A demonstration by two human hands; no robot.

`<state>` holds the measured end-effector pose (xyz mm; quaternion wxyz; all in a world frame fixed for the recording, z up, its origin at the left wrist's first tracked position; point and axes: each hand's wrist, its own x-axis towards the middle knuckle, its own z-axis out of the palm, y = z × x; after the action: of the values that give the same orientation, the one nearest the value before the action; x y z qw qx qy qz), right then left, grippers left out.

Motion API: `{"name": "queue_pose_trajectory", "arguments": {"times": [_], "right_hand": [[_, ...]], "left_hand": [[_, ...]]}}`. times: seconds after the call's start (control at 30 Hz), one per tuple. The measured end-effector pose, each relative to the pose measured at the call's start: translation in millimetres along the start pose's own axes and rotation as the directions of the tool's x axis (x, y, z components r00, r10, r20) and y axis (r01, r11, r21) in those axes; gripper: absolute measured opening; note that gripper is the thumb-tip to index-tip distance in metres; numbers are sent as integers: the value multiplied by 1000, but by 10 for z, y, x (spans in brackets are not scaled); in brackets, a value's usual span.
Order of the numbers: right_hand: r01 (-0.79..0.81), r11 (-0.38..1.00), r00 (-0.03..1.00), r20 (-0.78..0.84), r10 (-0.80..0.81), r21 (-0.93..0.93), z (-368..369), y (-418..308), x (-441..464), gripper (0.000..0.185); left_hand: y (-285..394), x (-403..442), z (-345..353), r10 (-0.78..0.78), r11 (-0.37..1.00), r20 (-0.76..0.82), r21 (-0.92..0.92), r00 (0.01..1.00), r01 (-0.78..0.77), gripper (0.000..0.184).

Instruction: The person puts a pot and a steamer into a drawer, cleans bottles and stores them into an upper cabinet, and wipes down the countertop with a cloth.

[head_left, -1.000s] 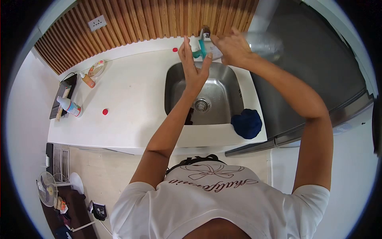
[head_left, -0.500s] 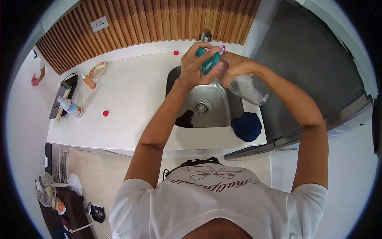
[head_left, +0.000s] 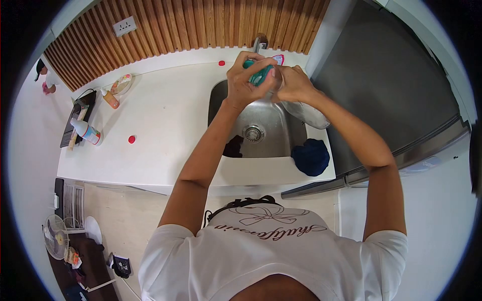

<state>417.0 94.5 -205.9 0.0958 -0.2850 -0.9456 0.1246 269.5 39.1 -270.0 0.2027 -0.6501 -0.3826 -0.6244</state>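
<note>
Over the far part of the steel sink (head_left: 273,123), my left hand (head_left: 242,86) is closed around a teal object (head_left: 258,75), its kind partly hidden by the fingers. Just to the right, my right hand (head_left: 297,86) grips a clear bottle (head_left: 312,115) near its neck. The bottle's body slants down toward the sink's right rim, and its neck end points at the teal object. Whether the two touch is hidden by my fingers. Behind my hands stands the faucet (head_left: 259,44), with a pink-edged packet (head_left: 278,59) beside it.
A navy cloth (head_left: 311,157) lies on the sink's front right corner, a dark cloth (head_left: 233,147) inside. On the counter (head_left: 165,120) are red caps (head_left: 131,139), an orange bottle (head_left: 110,99) and a white bottle (head_left: 87,132). A fridge (head_left: 391,85) stands right. Another person (head_left: 49,81) is far left.
My right hand and the clear bottle have shifted slightly left; the bottle is turned and less of it shows. The teal object has tilted in my left hand. More of the other person shows.
</note>
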Motion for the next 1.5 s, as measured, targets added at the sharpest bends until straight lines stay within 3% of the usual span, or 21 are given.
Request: {"name": "queue_pose_trajectory", "arguments": {"times": [0.07,0.1,0.13,0.17,0.23,0.3,0.37,0.4,0.43,0.47,0.57,0.63,0.73,0.8,1.03,1.1,1.17,1.3,1.37,1.4,1.5], "right_hand": [[-47,997,999,-1,47,53,41,76,60,64],[-30,950,997,-55,50,310,126,177,147,66],[5,839,992,-109,64,544,180,251,202,68],[8,842,991,-115,64,540,193,257,207,68],[23,460,993,-73,92,888,230,217,184,67],[83,474,996,-92,-4,877,248,148,98,70],[155,462,958,-248,147,873,250,140,57,74],[297,705,879,-472,62,644,249,218,109,78],[295,706,878,-474,65,644,184,197,87,78],[266,804,857,-512,55,531,89,145,43,80],[214,898,850,-526,23,384,108,208,121,84],[45,896,777,-578,247,443,233,203,221,66],[-83,867,659,-626,417,491,282,90,258,52],[-56,857,697,-595,401,513,313,58,182,51],[135,918,651,-732,201,373,412,-90,111,43],[281,924,643,-766,19,258,340,-160,55,40],[315,928,653,-755,-61,197,278,-205,11,40],[513,839,720,-623,-305,182,58,-232,-88,44],[633,734,695,-597,-401,245,-44,-156,-56,44],[731,609,652,-579,-490,307,-73,-139,-30,45],[719,378,695,-591,-410,583,-199,-212,-28,43]], "left_hand": [[-97,-44,41,-137,986,-20,-96,990,134,51],[-99,-90,117,-130,987,-24,-98,991,127,51],[-84,-177,245,-334,818,-33,-507,942,273,61],[-96,-258,301,-384,755,16,-570,923,324,72],[-28,-332,358,-478,605,114,-676,871,420,93],[63,-328,242,-427,777,403,-295,810,556,91],[126,-323,245,-524,750,403,-199,750,631,86],[137,-314,226,-603,765,374,21,705,644,81],[178,-266,196,-673,738,327,241,663,630,76],[205,-247,195,-675,736,331,241,660,632,76],[246,-217,216,-662,712,226,485,714,507,57],[283,-214,293,-477,603,102,760,873,241,53],[250,-180,386,-475,602,92,760,875,246,51],[237,-194,355,-518,594,116,762,848,258,50],[241,-243,218,-542,725,127,571,831,386,51],[257,-233,189,-510,766,86,498,856,407,49],[276,-231,115,-731,673,222,385,645,631,54],[359,-151,-111,-695,709,387,235,606,664,53],[457,-75,-225,-412,272,801,-347,435,897,50],[475,-31,-248,-286,-24,911,-317,298,948,52],[364,-102,-154,-23,-155,917,-397,398,905,53]]}}
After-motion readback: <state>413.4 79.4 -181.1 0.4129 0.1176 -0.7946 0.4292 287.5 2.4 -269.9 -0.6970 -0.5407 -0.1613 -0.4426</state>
